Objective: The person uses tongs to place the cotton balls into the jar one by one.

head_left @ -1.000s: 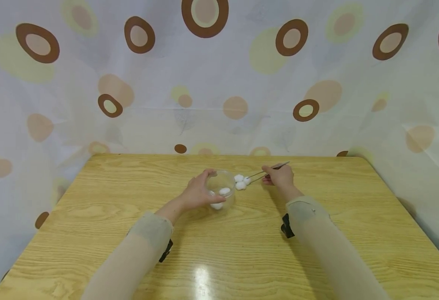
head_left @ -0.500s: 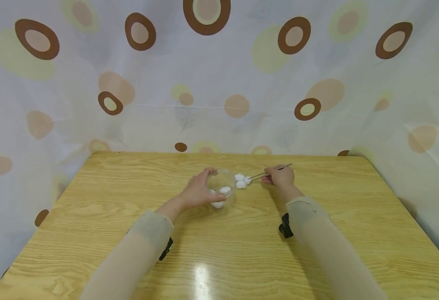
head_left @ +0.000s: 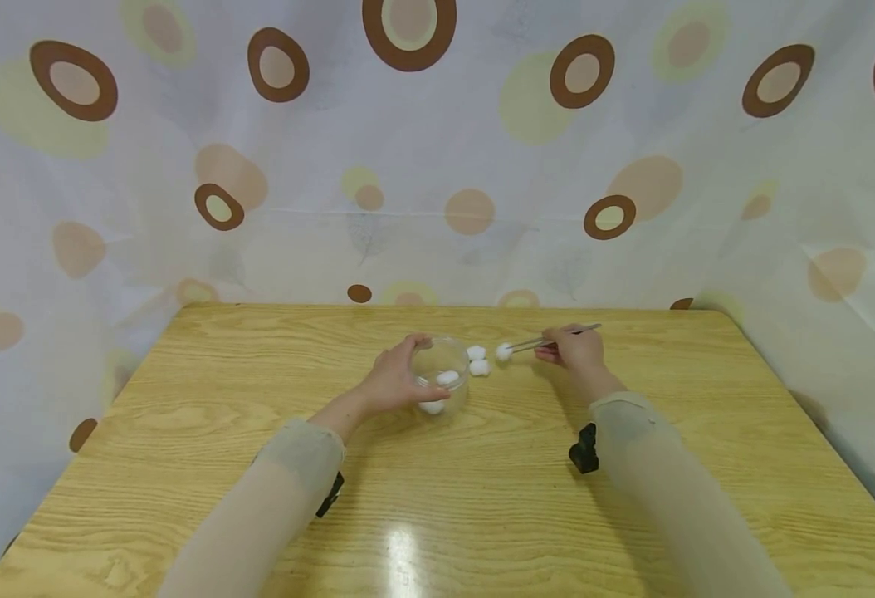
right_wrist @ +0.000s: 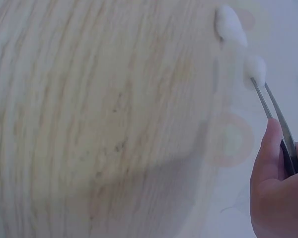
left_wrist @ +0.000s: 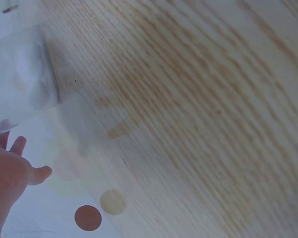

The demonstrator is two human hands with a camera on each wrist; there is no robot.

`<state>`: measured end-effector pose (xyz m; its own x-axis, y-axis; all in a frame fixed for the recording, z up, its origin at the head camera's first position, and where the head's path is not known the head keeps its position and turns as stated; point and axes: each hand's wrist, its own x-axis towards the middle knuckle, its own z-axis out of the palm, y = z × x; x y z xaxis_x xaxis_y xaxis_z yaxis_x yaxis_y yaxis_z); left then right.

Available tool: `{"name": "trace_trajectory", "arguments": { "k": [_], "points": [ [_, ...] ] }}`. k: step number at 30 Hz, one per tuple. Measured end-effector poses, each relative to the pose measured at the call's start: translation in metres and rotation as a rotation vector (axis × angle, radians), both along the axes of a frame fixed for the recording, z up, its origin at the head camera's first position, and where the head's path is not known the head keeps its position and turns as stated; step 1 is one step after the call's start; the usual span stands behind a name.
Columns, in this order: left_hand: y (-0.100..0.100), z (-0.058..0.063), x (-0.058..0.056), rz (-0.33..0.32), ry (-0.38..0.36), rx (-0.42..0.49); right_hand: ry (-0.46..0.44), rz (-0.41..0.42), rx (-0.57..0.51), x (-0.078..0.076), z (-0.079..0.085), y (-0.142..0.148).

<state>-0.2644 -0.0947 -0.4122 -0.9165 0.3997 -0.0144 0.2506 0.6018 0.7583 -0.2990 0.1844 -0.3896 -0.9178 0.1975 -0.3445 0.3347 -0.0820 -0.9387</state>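
Note:
My left hand (head_left: 396, 380) grips a clear round plastic container (head_left: 458, 390), thumb and fingers around its side. White cotton balls (head_left: 447, 378) lie inside it; the left wrist view shows the container (left_wrist: 20, 79) only in part. In my right hand (head_left: 575, 353) is a pair of metal tweezers (head_left: 538, 342), pinched between thumb and fingers. A cotton ball (head_left: 505, 351) is caught at the tweezers' tips, as the right wrist view also shows (right_wrist: 256, 69). Two more cotton balls (head_left: 478, 366) rest on the table just right of the container.
The wooden table (head_left: 437, 482) runs back to a patterned cloth (head_left: 437, 166), which also hangs along both sides. Black wrist devices (head_left: 584, 450) sit on both sleeves.
The tweezers' tips have closed on the nearest cotton ball. My right hand has drawn it right, away from the other two. My left hand and the container stay put.

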Motion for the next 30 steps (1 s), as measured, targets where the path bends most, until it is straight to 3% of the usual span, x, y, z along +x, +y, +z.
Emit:
{"name": "trace_trajectory", "arguments": {
  "k": [14, 23, 30],
  "points": [
    [0.000, 0.000, 0.000, 0.000, 0.011, -0.002, 0.027, 0.054, -0.160, 0.017, 0.029, 0.014],
    [0.013, 0.001, 0.013, -0.045, -0.029, 0.023, 0.064, 0.090, -0.236, 0.024, 0.044, 0.019],
    [0.019, -0.002, 0.014, -0.044, -0.010, 0.006, 0.087, 0.143, -0.277, 0.027, 0.051, 0.011]
  ]
}}
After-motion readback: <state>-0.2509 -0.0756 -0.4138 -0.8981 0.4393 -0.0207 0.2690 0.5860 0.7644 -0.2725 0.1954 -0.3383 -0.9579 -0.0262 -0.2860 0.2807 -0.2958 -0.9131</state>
